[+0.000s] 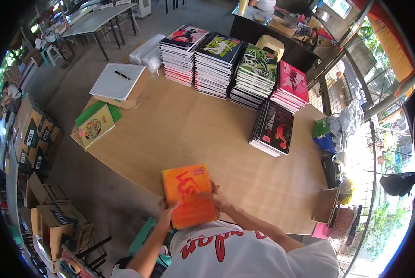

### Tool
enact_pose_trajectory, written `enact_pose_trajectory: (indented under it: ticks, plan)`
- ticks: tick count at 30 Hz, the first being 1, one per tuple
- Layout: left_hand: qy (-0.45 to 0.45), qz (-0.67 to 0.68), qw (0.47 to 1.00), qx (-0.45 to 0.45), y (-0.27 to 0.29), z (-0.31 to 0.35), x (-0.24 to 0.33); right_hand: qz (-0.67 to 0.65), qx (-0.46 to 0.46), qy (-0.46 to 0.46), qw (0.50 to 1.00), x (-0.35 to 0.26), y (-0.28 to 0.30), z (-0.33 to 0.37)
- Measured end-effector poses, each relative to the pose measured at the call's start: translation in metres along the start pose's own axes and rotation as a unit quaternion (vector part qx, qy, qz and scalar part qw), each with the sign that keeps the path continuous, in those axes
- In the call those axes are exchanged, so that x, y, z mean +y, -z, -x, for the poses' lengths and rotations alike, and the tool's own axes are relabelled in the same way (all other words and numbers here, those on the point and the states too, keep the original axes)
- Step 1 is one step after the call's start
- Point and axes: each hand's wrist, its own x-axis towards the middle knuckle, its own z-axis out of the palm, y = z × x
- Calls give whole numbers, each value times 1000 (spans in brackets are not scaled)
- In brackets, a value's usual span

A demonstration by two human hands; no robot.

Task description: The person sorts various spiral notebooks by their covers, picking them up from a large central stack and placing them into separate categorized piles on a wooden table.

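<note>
A small stack of spiral notebooks (185, 181) with orange covers and red lettering is between my hands, close to my body at the table's near edge. My left hand (166, 212) grips the lower left side, thumb over the cover. On the right side my right hand (219, 200) is closed round the edge, its fingers partly blurred and reaching over the cover. Farther off, a short stack of black-covered spiral notebooks (274, 127) with a red figure lies to the right.
Tall notebook stacks (216, 69) line the far side of the wooden table (189, 123). At the left are a white pad (117, 81) with a pen (122, 75) and a green-and-yellow notebook (96, 125). Cardboard boxes (54, 222) stand on the floor at left. Another person (265, 5) sits beyond.
</note>
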Motion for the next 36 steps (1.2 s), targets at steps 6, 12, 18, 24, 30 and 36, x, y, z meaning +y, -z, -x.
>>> enact_pose_trajectory:
  ticks: [6, 12, 18, 24, 30, 36]
  plan:
    - [34, 165, 981, -97, 22, 40, 12, 125, -102, 7, 987, -4, -12, -4]
    - [-246, -180, 936, -177, -42, 0, 72, -116, -259, 126, 951, -22, 61, -3]
    - [-300, -460, 778, -306, -67, -88, 107, 280, -130, 595, 742, 9, 128, -58]
    - [-360, -363, 775, -371, -64, -153, 52, -31, -117, 340, 933, 19, 143, -82]
    - [-146, -377, 847, -344, -99, -156, 95, 166, -52, 403, 898, -42, 142, -84]
    - [76, -17, 951, -300, -168, -228, 159, -337, -16, 170, 926, -124, 131, -129]
